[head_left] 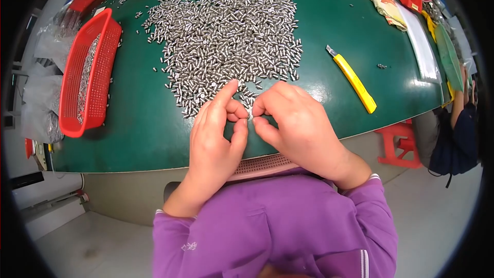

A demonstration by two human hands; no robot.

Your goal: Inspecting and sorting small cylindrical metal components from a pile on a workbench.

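Observation:
A broad layer of small, shiny metal pins [231,36], short and cylindrical, is spread over the green tabletop [139,144]. At its near edge my left hand [213,131] has thumb and bent fingers pinched together, while the index finger points up over the pins. My right hand [298,121] faces it, thumb and index finger pinched. Their fingertips almost meet just in front of the pile. A tiny pale bit shows between them, too small and too covered to name. Several loose pins lie right behind the fingertips.
A red perforated basket [100,82] with metal pins inside stands at the left. On the right lies a yellow utility knife [355,83], its blade out. Farther right are a patterned cloth [385,2] and clear plastic bags [419,46]. A pink perforated basket [262,166] sits below the table's near edge.

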